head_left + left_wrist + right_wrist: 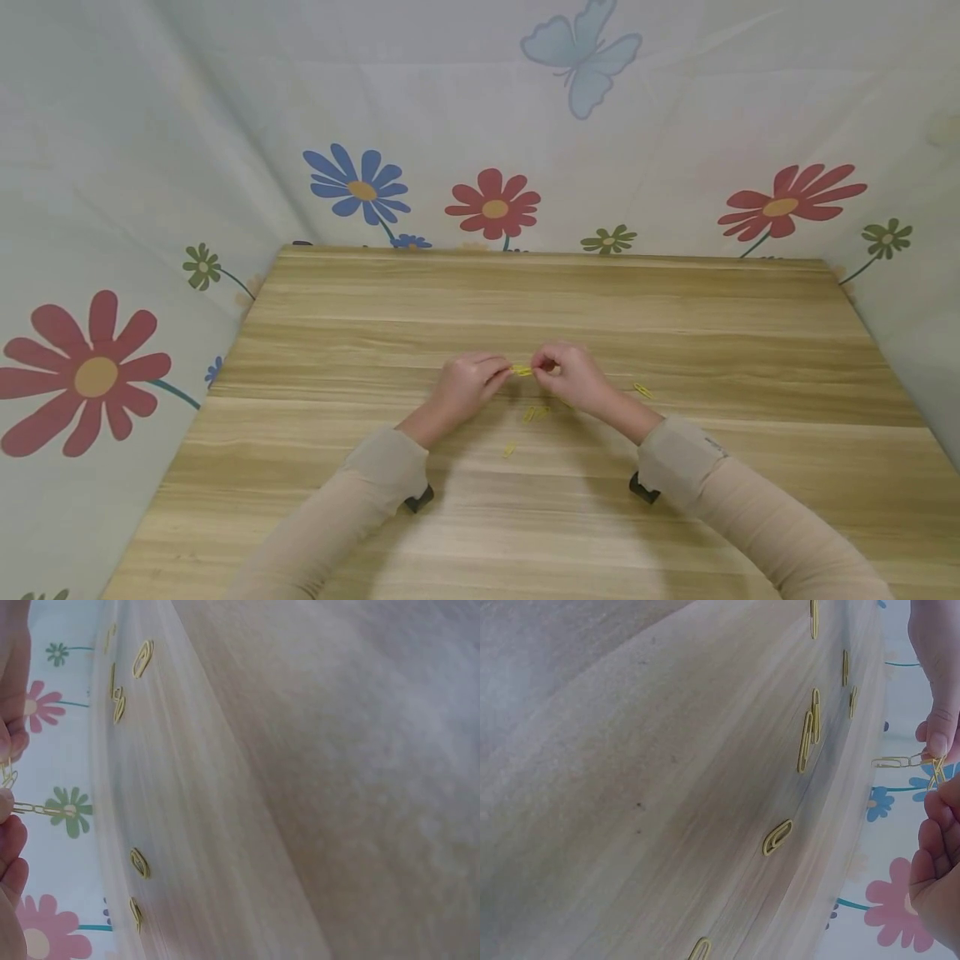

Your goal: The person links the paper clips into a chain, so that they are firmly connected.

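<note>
Yellow paper clips [522, 372], pinched, bridge left grip [468, 385] and right grip [574, 378]

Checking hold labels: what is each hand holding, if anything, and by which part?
The left hand pinches a paper-clip chain near its top, the rest hanging below. The right hand pinches another clip, the gripped part hidden.

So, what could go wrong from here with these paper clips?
The left hand and right hand pinch thin, linked paper clips above the table, so one might slip and drop.

Loose clips lie below and around the hands; a lowered wrist or sleeve could brush them out of place.
</note>
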`<state>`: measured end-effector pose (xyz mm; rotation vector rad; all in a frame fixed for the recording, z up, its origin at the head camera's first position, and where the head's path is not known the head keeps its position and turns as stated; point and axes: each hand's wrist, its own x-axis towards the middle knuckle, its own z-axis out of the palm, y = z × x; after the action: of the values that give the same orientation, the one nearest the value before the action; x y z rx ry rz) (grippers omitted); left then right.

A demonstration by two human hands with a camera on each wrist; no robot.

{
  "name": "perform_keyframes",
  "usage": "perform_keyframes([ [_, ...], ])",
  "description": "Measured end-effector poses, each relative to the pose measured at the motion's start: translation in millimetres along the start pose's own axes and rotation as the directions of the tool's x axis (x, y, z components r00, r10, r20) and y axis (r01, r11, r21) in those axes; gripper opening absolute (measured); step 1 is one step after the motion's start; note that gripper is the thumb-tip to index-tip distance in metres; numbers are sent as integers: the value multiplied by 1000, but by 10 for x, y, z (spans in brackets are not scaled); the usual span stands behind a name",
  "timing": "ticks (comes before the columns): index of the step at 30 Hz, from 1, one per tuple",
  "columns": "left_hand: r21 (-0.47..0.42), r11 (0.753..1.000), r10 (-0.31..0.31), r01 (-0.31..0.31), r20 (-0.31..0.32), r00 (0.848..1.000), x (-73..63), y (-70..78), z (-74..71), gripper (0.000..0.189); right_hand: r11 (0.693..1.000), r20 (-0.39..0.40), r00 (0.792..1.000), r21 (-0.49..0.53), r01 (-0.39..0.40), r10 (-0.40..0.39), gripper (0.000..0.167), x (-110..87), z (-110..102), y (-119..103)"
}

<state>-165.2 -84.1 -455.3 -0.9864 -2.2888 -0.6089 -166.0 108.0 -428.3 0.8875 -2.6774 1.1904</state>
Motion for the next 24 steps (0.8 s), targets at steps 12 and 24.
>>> perform_keyframes([
  [12, -5, 1000, -10, 10, -6, 1000, -26, -50, 23, 7, 997, 13, 997, 1, -77, 77, 5, -12, -54, 86],
  [24, -3, 1000, -4, 4, 4, 1000, -62, -89, 30, 8, 992, 40, 992, 44, -122, 120, 6, 9, -115, 76],
])
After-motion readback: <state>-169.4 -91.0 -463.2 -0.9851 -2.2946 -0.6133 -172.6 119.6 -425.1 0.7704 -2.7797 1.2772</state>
